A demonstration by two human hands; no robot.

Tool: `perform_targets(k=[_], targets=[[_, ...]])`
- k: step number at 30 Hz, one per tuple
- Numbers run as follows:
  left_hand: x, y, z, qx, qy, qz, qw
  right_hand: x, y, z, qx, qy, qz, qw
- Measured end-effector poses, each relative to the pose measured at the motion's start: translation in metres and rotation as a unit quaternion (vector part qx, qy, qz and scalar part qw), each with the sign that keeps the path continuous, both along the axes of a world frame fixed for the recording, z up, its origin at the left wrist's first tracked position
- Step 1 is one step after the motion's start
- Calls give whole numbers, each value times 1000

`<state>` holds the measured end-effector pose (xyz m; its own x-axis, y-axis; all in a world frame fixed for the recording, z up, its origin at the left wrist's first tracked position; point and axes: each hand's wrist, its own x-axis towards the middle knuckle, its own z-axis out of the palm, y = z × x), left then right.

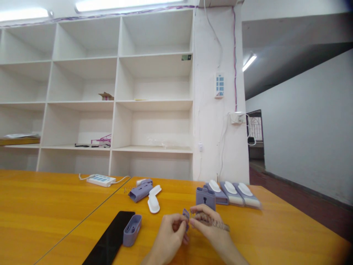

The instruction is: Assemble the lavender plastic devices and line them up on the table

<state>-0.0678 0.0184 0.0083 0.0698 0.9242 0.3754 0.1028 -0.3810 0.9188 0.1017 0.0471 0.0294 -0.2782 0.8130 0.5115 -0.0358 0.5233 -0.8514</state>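
Observation:
My left hand [171, 233] and my right hand [208, 222] meet low over the orange table [55, 206], fingers pinched together on a small purple plastic part [185, 214]. A clear strip with a pale pattern [213, 221] lies along my right hand. Just behind the hands stands a purple case [205, 197]. An open purple shell [132, 230] lies left of my left hand, beside a black phone [110, 239].
Three purple-and-white units [233, 193] lie in a row at the right rear. A purple piece [140, 191] and white caps [153, 200] lie mid-table. A white power strip [100, 180] sits further back. White cubby shelves [116, 99] fill the wall.

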Motion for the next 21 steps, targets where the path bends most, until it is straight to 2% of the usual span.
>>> perform_targets(k=[4, 9, 16, 21], targets=[[-5, -2, 6, 28, 9, 18, 999, 0, 3, -1, 25, -16, -14, 999], [-6, -7, 12, 46, 24, -19, 998, -3, -1, 1, 37, -24, 4, 999], [-5, -12, 13, 48, 15, -30, 998, -4, -2, 1, 35, -25, 16, 999], [-5, -6, 13, 35, 28, -15, 999, -4, -6, 4, 31, -28, 26, 999]])
